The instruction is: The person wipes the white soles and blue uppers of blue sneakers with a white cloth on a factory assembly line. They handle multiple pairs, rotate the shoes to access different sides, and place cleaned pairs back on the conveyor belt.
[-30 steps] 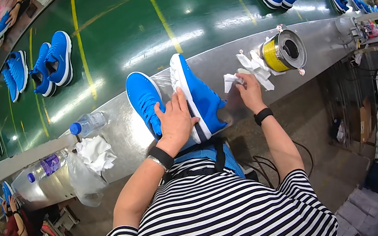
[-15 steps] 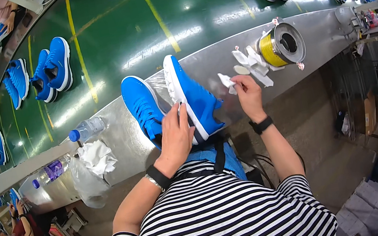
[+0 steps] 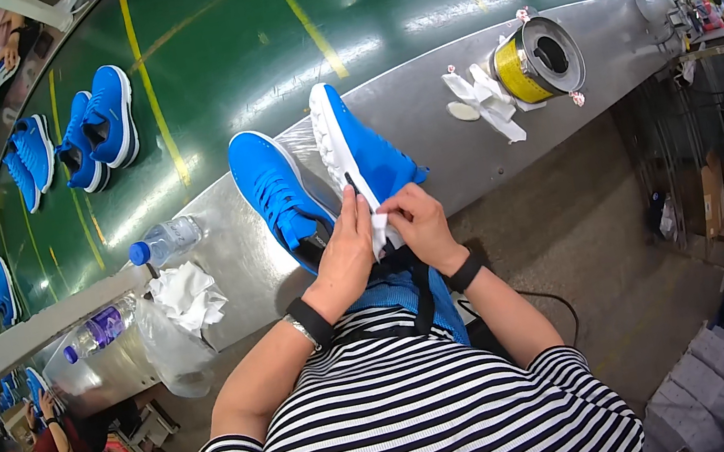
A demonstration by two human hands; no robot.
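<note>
A blue shoe (image 3: 362, 144) with a white sole lies on its side on the metal ledge, its toe pointing away from me. My left hand (image 3: 344, 263) grips it at the heel end, fingers stretched along the sole; a small dark object (image 3: 349, 180) shows at the fingertips, too small to name. Between the fingers of my right hand (image 3: 422, 227) is pinched a piece of white paper or cloth (image 3: 379, 231), held against the shoe's heel. The matching blue shoe (image 3: 273, 188) stands upright just left, its heel close to my left wrist.
A round tin with a yellow label (image 3: 523, 67) and white scraps (image 3: 486, 102) sit right on the ledge (image 3: 417, 100). Bottles (image 3: 166, 241), crumpled paper (image 3: 187, 295) and a plastic bag (image 3: 173, 351) lie left. Beyond, a green conveyor belt (image 3: 218, 67) carries shoe pairs; other people work at far left.
My right hand has moved left from beside the scraps to the shoe's heel, bringing a white piece with it. My left hand remains on the shoe.
</note>
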